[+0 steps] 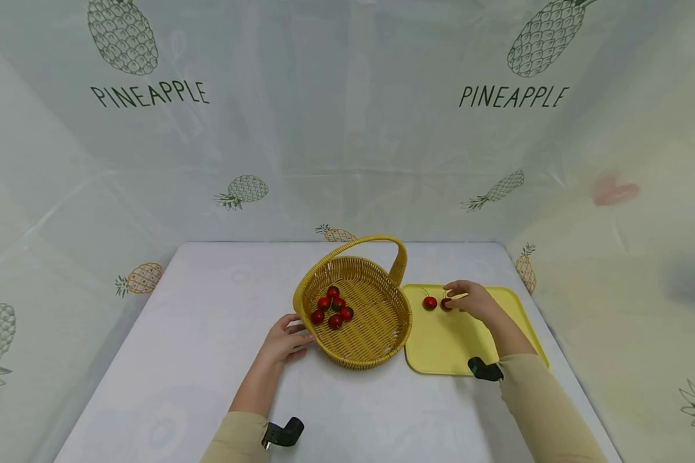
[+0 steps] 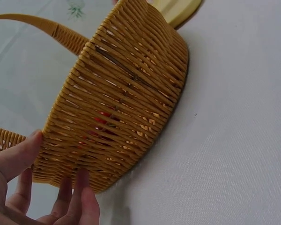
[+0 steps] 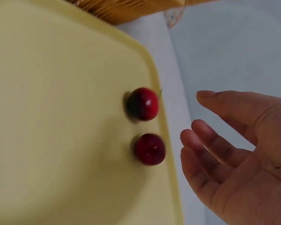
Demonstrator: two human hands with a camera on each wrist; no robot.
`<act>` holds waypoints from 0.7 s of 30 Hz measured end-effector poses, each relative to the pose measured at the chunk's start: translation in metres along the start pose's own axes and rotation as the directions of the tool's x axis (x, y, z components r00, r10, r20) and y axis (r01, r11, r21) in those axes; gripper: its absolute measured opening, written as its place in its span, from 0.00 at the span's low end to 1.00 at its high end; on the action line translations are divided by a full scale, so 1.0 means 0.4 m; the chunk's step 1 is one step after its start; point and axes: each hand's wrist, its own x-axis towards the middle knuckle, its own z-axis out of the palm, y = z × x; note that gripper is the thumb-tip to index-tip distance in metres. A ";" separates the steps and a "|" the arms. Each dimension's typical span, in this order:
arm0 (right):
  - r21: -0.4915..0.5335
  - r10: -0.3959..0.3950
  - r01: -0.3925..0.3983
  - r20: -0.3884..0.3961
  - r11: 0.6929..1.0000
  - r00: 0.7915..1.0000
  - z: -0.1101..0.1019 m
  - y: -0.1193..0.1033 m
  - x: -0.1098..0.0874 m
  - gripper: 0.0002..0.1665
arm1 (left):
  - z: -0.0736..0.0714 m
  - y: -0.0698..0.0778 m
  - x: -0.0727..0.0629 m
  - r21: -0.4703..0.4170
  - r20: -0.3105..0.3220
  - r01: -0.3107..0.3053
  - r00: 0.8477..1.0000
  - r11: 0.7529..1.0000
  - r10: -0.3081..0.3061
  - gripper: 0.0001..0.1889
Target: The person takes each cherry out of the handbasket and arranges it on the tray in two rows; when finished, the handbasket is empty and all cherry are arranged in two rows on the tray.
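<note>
A round woven basket (image 1: 376, 321) with an arched handle stands mid-table, several dark red cherries (image 1: 334, 303) gathered at the left of its floor. My left hand (image 1: 284, 341) holds the basket's left side; in the left wrist view the thumb (image 2: 24, 152) lies at the rim and the other fingers reach the woven outer wall. Over the yellow tray (image 1: 452, 350), my right hand (image 1: 472, 301) hovers near two cherries by the tray's far edge. The right wrist view shows its fingers parted and empty, beside one cherry (image 3: 144, 103) and a second cherry (image 3: 150, 149).
The tray lies directly right of the basket, its left edge close to the basket's wall. White cloth covers the table (image 1: 168, 360). Behind and at the sides hangs a pale curtain (image 1: 347, 141) printed with pineapples.
</note>
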 end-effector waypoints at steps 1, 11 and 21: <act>0.001 -0.008 0.008 0.014 1.000 1.000 0.000 -0.011 0.000 0.24 | 0.000 0.000 0.000 -0.002 0.000 0.000 1.000 1.000 0.000 0.27; 0.030 -0.113 0.110 0.144 0.993 0.983 0.024 -0.126 -0.014 0.23 | -0.003 -0.002 0.000 -0.016 0.008 -0.005 1.000 1.000 0.005 0.26; 0.028 -0.228 0.228 0.269 0.973 0.936 0.083 -0.207 -0.025 0.22 | -0.001 -0.004 -0.005 -0.020 0.008 -0.014 1.000 1.000 0.014 0.27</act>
